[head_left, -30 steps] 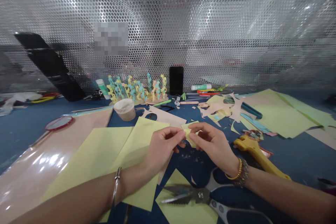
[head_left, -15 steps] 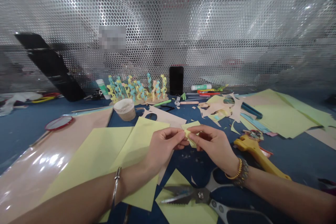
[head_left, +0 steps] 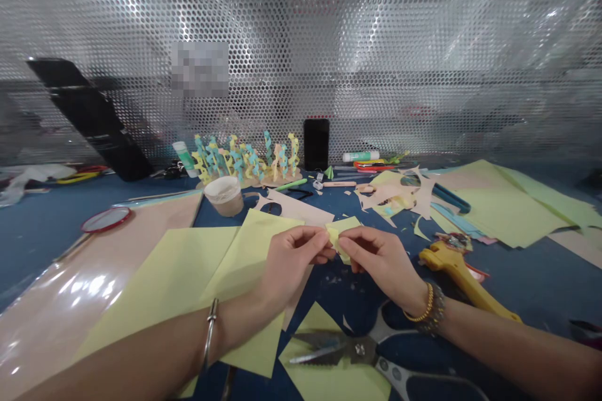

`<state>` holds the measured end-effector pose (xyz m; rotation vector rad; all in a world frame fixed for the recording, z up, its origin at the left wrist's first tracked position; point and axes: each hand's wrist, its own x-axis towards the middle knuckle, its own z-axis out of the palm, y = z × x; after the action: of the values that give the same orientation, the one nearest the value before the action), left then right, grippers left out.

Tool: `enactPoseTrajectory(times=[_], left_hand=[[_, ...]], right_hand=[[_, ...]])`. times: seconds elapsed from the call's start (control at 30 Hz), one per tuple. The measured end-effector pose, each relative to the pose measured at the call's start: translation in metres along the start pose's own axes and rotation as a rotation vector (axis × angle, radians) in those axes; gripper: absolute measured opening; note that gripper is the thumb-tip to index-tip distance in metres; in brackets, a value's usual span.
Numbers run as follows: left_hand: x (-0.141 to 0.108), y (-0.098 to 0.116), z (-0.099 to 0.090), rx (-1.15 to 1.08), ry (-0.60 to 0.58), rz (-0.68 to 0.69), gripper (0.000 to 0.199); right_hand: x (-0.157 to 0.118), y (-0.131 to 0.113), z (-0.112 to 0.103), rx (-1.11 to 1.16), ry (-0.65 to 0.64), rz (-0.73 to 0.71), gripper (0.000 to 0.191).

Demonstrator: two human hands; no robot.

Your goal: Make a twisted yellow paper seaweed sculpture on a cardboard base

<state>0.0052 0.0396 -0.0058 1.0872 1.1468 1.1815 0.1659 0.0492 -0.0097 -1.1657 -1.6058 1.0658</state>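
Note:
Between my two hands is a small yellow paper piece (head_left: 333,237), pinched from both sides at the centre of the head view. My left hand (head_left: 295,260) has thumb and fingers closed on its left edge. My right hand (head_left: 377,258) grips its right edge, fingertips close to those of the left. A small yellow paper (head_left: 345,224) shows just behind the fingers, partly covered by them. Yellow sheets (head_left: 249,301) lie under and beside my left forearm. Grey scissors (head_left: 360,348) rest below the hands, their blades over another yellow paper (head_left: 338,382).
A paper cup (head_left: 224,197) stands behind the left sheets, near twisted paper figures (head_left: 249,160). A black phone (head_left: 316,144) leans against the perforated metal wall. Paper scraps (head_left: 418,194) and a yellow-handled tool (head_left: 465,279) lie right. At left is a round red-rimmed mirror (head_left: 106,220).
Both hands have shifted very slightly, and a little more of the yellow piece shows between the fingertips. The other objects look unmoved.

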Motion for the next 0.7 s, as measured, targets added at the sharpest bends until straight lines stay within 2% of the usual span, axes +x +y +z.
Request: enactPoseTrajectory(times=[0.27, 0.7], left_hand=[[0.0001, -0.0019, 0.0005, -0.014, 0.005, 0.017, 0.018], [0.0002, -0.0014, 0.0007, -0.061, 0.015, -0.004, 0.017]], right_hand=[[-0.0006, 0.0027, -0.0019, 0.083, -0.068, 0.039, 0.026], [0.0025, 0.0077, -0.0006, 0.056, -0.041, 0.039, 0.025]])
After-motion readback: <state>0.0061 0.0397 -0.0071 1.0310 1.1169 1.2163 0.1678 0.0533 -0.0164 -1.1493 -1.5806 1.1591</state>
